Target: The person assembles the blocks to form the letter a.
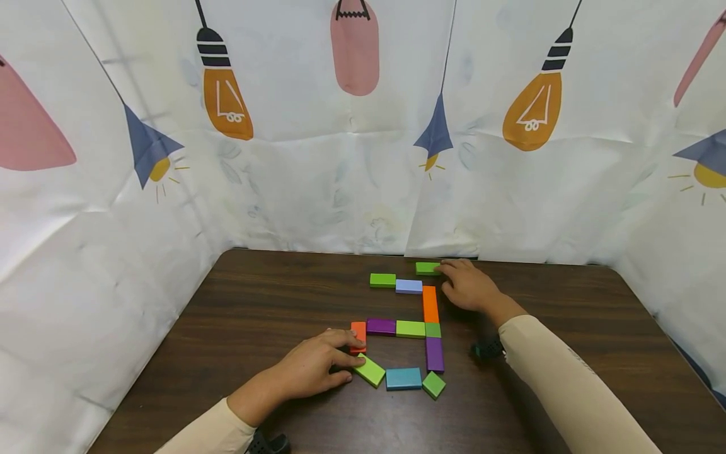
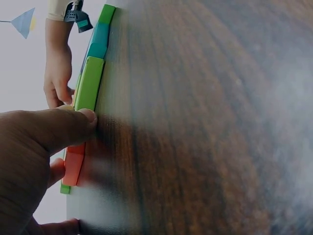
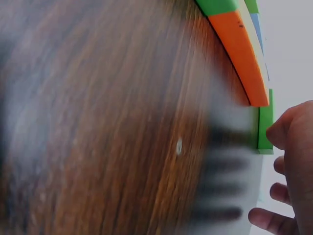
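Observation:
Coloured wooden-looking blocks lie end to end in an angular line on the table. My left hand (image 1: 312, 367) reaches in from the left, its fingertips touching a red-orange block (image 1: 358, 337) and a lime block (image 1: 371, 371). In the left wrist view the thumb rests against the end of the lime block (image 2: 89, 83). At the far edge, my right hand (image 1: 469, 287) has its fingertips at the right end of a green block (image 1: 427, 268). The right wrist view shows spread fingers beside that green block (image 3: 265, 122); contact there is hard to confirm.
Between the hands lie purple blocks (image 1: 435, 354), a teal block (image 1: 403, 379), a small green block (image 1: 433, 385), an orange block (image 1: 430, 304) and a pale blue block (image 1: 409, 287). A printed cloth (image 1: 351, 189) hangs behind the dark wooden table (image 1: 272, 296).

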`<action>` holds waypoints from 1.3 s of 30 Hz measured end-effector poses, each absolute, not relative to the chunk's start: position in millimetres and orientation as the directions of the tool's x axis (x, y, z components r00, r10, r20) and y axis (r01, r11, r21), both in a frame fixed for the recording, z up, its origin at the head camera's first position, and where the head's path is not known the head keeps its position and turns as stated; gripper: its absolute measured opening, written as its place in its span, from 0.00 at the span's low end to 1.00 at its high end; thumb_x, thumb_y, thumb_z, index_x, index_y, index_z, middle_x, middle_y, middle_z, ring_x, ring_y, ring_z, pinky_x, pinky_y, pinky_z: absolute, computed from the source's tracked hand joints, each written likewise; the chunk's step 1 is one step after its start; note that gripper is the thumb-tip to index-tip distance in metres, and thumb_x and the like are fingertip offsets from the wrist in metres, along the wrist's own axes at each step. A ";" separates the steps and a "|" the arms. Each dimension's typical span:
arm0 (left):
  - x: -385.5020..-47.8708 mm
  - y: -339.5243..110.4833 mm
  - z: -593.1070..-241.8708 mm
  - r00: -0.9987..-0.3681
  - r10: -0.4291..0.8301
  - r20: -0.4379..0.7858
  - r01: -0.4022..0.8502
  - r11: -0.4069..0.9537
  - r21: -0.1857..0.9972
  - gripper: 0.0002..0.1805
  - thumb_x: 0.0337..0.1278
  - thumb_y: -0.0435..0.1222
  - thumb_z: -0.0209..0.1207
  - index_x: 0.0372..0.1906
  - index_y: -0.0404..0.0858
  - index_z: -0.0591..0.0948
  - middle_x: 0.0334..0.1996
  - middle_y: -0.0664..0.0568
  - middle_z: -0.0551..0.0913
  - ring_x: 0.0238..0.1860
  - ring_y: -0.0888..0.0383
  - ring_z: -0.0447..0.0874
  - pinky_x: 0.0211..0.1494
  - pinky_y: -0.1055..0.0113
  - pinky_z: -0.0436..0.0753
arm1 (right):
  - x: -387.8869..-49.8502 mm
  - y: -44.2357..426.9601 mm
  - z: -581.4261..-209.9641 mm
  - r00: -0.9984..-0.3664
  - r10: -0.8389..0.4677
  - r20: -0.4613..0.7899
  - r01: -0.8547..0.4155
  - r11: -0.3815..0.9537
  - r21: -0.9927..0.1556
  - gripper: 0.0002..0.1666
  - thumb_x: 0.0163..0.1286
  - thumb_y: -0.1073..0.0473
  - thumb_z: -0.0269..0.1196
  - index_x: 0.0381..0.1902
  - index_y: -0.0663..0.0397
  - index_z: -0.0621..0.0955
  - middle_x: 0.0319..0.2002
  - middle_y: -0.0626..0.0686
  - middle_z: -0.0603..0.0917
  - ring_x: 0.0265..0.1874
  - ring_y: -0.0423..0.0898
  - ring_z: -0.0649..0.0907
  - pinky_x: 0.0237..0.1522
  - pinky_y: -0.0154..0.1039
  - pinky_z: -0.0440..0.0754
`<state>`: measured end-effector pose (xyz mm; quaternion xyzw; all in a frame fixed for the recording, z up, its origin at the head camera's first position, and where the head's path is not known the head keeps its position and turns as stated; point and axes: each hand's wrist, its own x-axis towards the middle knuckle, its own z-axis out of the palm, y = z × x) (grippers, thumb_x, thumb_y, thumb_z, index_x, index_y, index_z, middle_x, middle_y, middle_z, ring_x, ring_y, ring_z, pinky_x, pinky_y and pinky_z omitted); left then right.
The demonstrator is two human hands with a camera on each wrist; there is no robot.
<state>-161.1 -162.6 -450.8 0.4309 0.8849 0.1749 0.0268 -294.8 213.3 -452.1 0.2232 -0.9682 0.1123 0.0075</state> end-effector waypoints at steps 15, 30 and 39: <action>-162.5 -163.5 -451.4 -0.608 0.782 0.137 0.775 0.547 0.318 0.20 0.64 0.41 0.70 0.60 0.51 0.87 0.65 0.56 0.78 0.69 0.53 0.72 0.71 0.45 0.69 | -293.8 234.6 -444.3 -0.947 -0.307 0.093 -0.319 0.933 -0.169 0.14 0.71 0.58 0.64 0.53 0.56 0.82 0.50 0.57 0.85 0.53 0.59 0.80 0.46 0.59 0.82; -162.4 -163.2 -451.9 -0.615 0.779 0.121 0.766 0.554 0.327 0.19 0.65 0.41 0.69 0.60 0.51 0.87 0.65 0.58 0.77 0.69 0.55 0.71 0.72 0.48 0.68 | -282.2 263.8 -444.4 -0.961 -0.276 -0.027 -0.265 0.943 -0.202 0.30 0.66 0.51 0.66 0.60 0.66 0.81 0.47 0.58 0.84 0.39 0.51 0.77 0.36 0.48 0.77; -161.2 -163.2 -451.2 -0.623 0.774 0.111 0.757 0.561 0.334 0.19 0.65 0.41 0.69 0.60 0.51 0.86 0.66 0.58 0.77 0.70 0.55 0.71 0.72 0.46 0.68 | -262.0 279.6 -444.0 -0.938 -0.344 0.054 -0.347 0.912 -0.219 0.26 0.66 0.51 0.68 0.54 0.64 0.84 0.40 0.54 0.82 0.36 0.49 0.79 0.33 0.48 0.80</action>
